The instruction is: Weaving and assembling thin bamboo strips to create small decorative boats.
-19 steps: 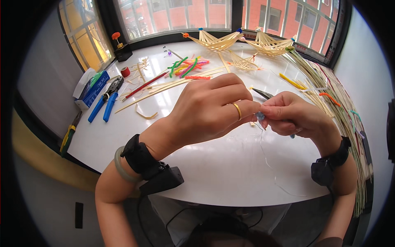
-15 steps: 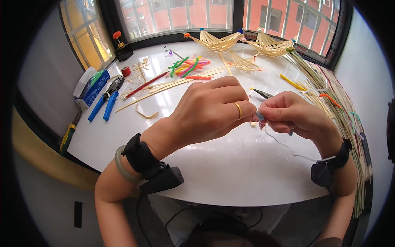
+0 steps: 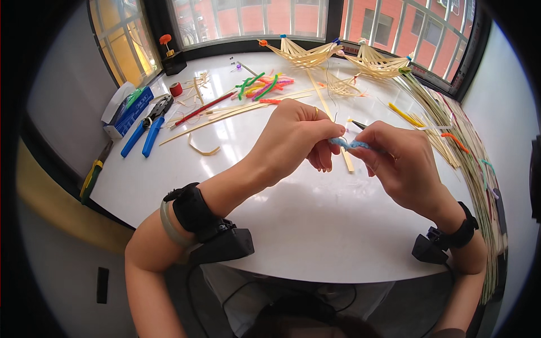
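My left hand [image 3: 298, 132] and my right hand [image 3: 403, 160] are raised over the middle of the white table. Between them stretches a short light-blue fuzzy stem, a pipe cleaner [image 3: 347, 144], wavy and roughly level. The thumb and fingers of my left hand pinch its left end; those of my right hand close on its right end, which they partly hide. A thin dark strand [image 3: 336, 107] rises just above my left fingertips; where it ends is hidden. Behind my right hand shows the dark tip of a pointed tool [image 3: 359, 124].
Coloured pipe cleaners [image 3: 262, 85] lie at the back centre beside pale strips [image 3: 242, 114]. Blue-handled pliers [image 3: 143, 132] and a tissue box [image 3: 127, 112] are at left. Woven fan-shaped pieces [image 3: 304, 58] stand by the window. Long stalks [image 3: 470, 152] line the right edge.
My hands have moved apart and turned, and the blue pipe cleaner, mostly covered before, now shows stretched between them. The pale thread hanging below my right hand no longer shows.
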Demonstrator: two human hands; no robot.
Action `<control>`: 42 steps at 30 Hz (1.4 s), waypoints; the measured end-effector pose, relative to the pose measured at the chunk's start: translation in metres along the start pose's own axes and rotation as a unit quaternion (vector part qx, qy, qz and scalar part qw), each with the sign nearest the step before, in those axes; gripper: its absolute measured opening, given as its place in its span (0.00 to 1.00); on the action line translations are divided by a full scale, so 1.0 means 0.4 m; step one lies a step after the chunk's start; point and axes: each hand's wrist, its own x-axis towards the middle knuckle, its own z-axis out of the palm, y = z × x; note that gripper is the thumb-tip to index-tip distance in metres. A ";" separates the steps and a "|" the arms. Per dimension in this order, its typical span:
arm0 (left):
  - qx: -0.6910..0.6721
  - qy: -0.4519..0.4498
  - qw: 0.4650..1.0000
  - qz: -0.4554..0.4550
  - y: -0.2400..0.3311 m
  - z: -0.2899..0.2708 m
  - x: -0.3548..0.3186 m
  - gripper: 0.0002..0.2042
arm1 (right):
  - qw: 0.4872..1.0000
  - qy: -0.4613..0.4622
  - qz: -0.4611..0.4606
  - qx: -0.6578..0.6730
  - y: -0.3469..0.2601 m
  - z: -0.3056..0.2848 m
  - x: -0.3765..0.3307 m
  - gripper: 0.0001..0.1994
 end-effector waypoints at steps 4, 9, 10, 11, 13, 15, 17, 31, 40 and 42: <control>-0.067 0.036 0.979 -0.187 -0.008 -0.016 0.020 0.10 | 0.931 0.138 -0.251 -0.225 -0.009 -0.029 -0.002 0.07; -0.061 0.101 0.980 -0.159 0.001 -0.024 0.018 0.09 | 0.944 0.191 -0.136 -0.234 0.028 -0.051 0.014 0.05; -0.063 0.124 0.982 -0.131 0.004 -0.031 0.016 0.09 | 0.943 0.191 -0.135 -0.235 0.040 -0.051 0.016 0.05; -0.078 0.143 0.981 -0.106 0.004 -0.041 0.016 0.10 | 0.946 0.177 -0.140 -0.233 0.055 -0.051 0.019 0.05; -0.098 0.182 0.976 -0.073 0.018 -0.055 0.021 0.12 | 0.949 0.161 -0.143 -0.230 0.062 -0.054 0.026 0.06; -0.122 0.176 0.973 -0.090 0.010 -0.062 0.033 0.11 | 0.970 0.127 -0.115 -0.175 0.057 -0.057 0.029 0.06; -0.131 0.161 0.971 -0.118 0.000 -0.056 0.038 0.13 | 0.981 0.106 -0.057 -0.150 0.061 -0.058 0.030 0.06; 0.309 -0.010 0.937 0.163 0.003 -0.021 0.007 0.09 | 0.997 0.008 -0.008 -0.075 0.022 -0.065 0.026 0.09; 0.313 0.025 0.931 0.186 0.005 -0.042 0.011 0.09 | 0.998 -0.061 -0.024 -0.022 0.094 -0.150 0.042 0.11; 0.299 0.033 0.934 0.195 0.006 -0.046 0.011 0.09 | 0.997 -0.073 0.003 0.019 0.110 -0.163 0.044 0.12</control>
